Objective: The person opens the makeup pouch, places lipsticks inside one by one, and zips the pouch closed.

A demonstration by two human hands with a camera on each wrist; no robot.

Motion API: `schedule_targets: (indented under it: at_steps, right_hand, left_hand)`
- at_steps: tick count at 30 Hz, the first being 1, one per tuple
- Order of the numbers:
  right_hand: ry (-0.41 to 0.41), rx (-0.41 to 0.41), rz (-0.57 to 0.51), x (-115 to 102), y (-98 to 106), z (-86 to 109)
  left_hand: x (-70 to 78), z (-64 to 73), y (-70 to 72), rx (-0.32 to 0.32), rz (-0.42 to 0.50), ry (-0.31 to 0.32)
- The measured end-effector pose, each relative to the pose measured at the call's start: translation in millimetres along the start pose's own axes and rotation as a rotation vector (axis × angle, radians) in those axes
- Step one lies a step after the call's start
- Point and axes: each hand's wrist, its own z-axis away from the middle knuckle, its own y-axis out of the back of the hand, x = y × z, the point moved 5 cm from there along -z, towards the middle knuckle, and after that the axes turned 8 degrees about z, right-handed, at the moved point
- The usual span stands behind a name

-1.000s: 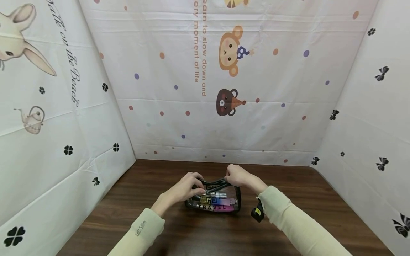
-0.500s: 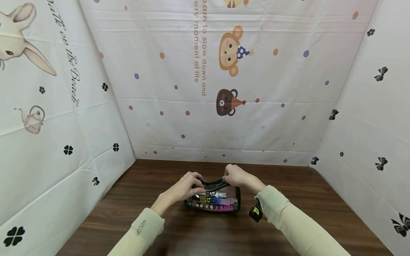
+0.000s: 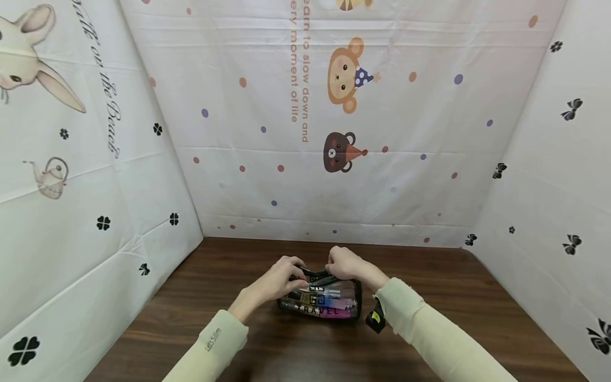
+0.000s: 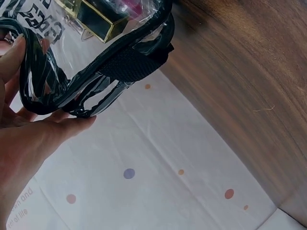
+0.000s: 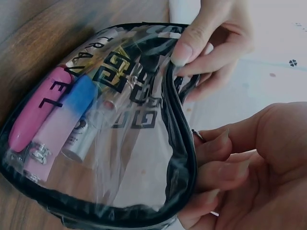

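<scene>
A clear plastic travel bag (image 3: 350, 289) with black piping and "TRAVEL" lettering rests on the table, its black top edge bent inward. My left hand (image 3: 281, 278) pinches that edge near its left end, thumb on the front side and fingers behind. Farther along the same edge, my right hand (image 3: 345, 262) curls its fingers at the zipper, where a small metal pull (image 5: 197, 135) shows by the fingertips. Through the plastic, the right wrist view shows a pink rounded case (image 5: 38, 112), a blue-to-pink tube (image 5: 60, 127) and a silver cylinder (image 5: 79, 146). A black, gold-edged item (image 4: 101, 23) appears in the left wrist view.
The dark wood table (image 3: 215, 297) extends around the bag. White printed cloth (image 3: 267, 180) stands behind it, with more on both sides. A black device (image 3: 376, 317) hangs at my right wrist.
My right hand has moved a little left along the bag's top edge, closer to my left hand. The left hand keeps its grip, and the bag stays in nearly the same place.
</scene>
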Motion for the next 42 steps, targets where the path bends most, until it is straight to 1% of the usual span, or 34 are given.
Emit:
schedule_targets:
  at_steps: [6,10,13,17,20,22,25,27,28,31,34,37,40,42]
  right_hand:
    - [-0.041,-0.008,0.028,-9,-6,-4.2]
    - [-0.032,-0.002,0.028,-16,-10,-5.4]
    - [-0.028,0.021,0.047,-18,-9,-5.9]
    - [-0.058,0.066,0.086,-13,-3,-4.1]
    - [-0.07,0.106,0.096,-5,5,0.7]
    - [-0.072,0.133,0.083,5,12,5.0]
    - [-0.051,0.184,0.037,26,19,12.5]
    - [-0.026,0.197,-0.003,43,21,17.4]
    - [-0.001,0.199,-0.021,51,20,20.1]
    - [0.04,0.148,-0.121,74,12,27.9]
    - [0.068,0.072,-0.243,89,1,34.4]
    - [0.079,-0.015,-0.354,96,-8,38.6]
    - [0.101,-0.07,-0.414,97,-12,41.2]
    - [0.119,-0.085,-0.423,97,-13,42.1]
  left_hand:
    - [-1.1,0.5,-0.7,0.003,0.012,-0.009]
    - [-0.7,0.0,-1.0,0.002,0.013,-0.02]
    - [-0.3,0.6,0.1,0.002,0.016,-0.017]
    - [-0.6,1.9,2.8,-0.007,0.039,0.01]
    - [-1.2,2.4,3.9,-0.014,0.047,0.028]
    - [-1.3,2.4,4.1,-0.018,0.045,0.032]
    - [-1.0,2.6,4.0,-0.022,0.045,0.032]
    - [-1.0,2.8,3.7,-0.024,0.046,0.033]
    - [-1.0,3.0,3.5,-0.027,0.048,0.034]
    - [-1.2,3.6,3.4,-0.033,0.053,0.039]
    - [-1.3,3.7,4.1,-0.04,0.065,0.05]
    - [-1.6,3.2,4.9,-0.05,0.08,0.063]
    - [-1.5,1.8,5.5,-0.062,0.088,0.068]
    - [-0.9,0.3,6.2,-0.072,0.095,0.065]
